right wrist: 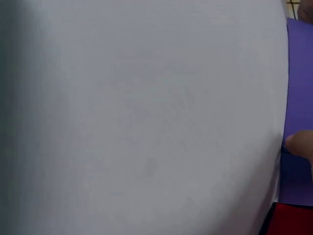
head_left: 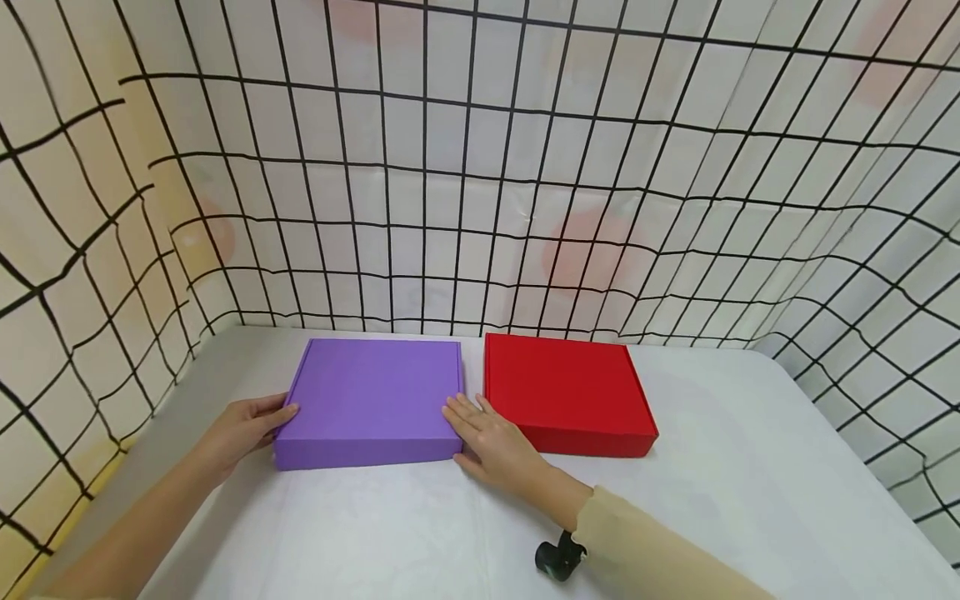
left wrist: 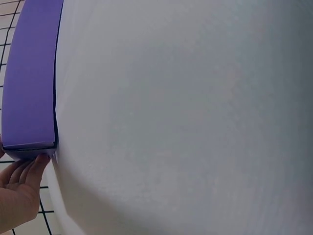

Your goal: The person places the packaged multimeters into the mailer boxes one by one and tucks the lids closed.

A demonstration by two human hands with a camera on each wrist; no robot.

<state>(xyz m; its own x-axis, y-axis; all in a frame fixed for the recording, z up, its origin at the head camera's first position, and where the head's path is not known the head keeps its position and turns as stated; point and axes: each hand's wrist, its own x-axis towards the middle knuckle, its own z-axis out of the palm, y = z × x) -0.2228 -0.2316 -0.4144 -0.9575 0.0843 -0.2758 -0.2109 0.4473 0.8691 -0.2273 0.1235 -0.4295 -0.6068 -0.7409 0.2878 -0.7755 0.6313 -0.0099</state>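
Observation:
A closed flat purple box (head_left: 375, 392) lies on the white table, with a hand at each short side. My left hand (head_left: 243, 429) grips its left side, thumb over the top edge and fingers against the end, as the left wrist view also shows at the purple box's end (left wrist: 29, 93). On the right side, my right hand (head_left: 491, 442) lays nearly straight fingers along the edge. Its thumb (right wrist: 299, 144) touches the front face near the corner. Just right of that hand is a closed red box (head_left: 570, 392), close beside the purple one.
A white-covered table (head_left: 360, 533) carries both boxes. Black wire grid panels (head_left: 465, 192) stand behind it and along both sides, with pale patterned sheeting behind them. A small black camera (head_left: 560, 557) is strapped at my right wrist, below the beige sleeve (head_left: 652, 542).

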